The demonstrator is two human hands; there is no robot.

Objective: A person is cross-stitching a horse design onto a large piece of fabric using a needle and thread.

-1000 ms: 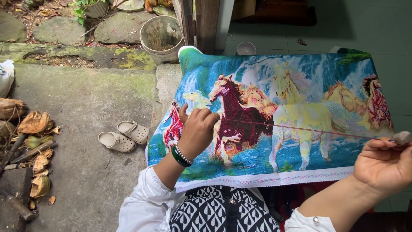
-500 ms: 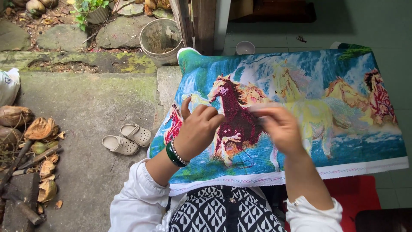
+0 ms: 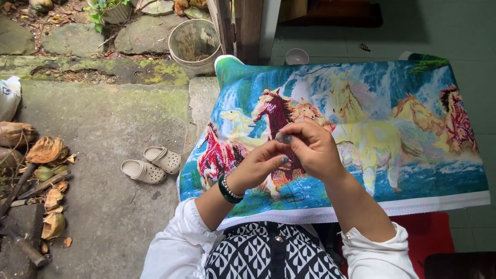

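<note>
Both hands meet above the middle of the embroidered cloth (image 3: 361,129), which lies spread over the person's lap. The right hand (image 3: 312,147) curls its fingers inward, thumb and forefinger pinched together at their tips on something too small to make out. The left hand (image 3: 258,165) reaches up to it with fingers half bent, its fingertips (image 3: 283,159) touching the underside of the right hand's pinch; whether it grips anything of its own cannot be told. A beaded bracelet (image 3: 227,188) circles the left wrist.

The cloth shows running horses in red, brown, yellow and pale cream against blue water and green banks, with a white unstitched border along the edge nearest the person. A small dark loop of thread (image 3: 294,196) lies on the cloth just below the hands.

Left of the cloth, a pair of beige clogs (image 3: 151,165) sits on the concrete ground. Beyond the cloth's far left corner stands a grey bucket (image 3: 195,45), and just past the far edge a small white cup (image 3: 296,56) rests on the green floor. Well to the left of the cloth lie dry coconut husks (image 3: 44,152).
</note>
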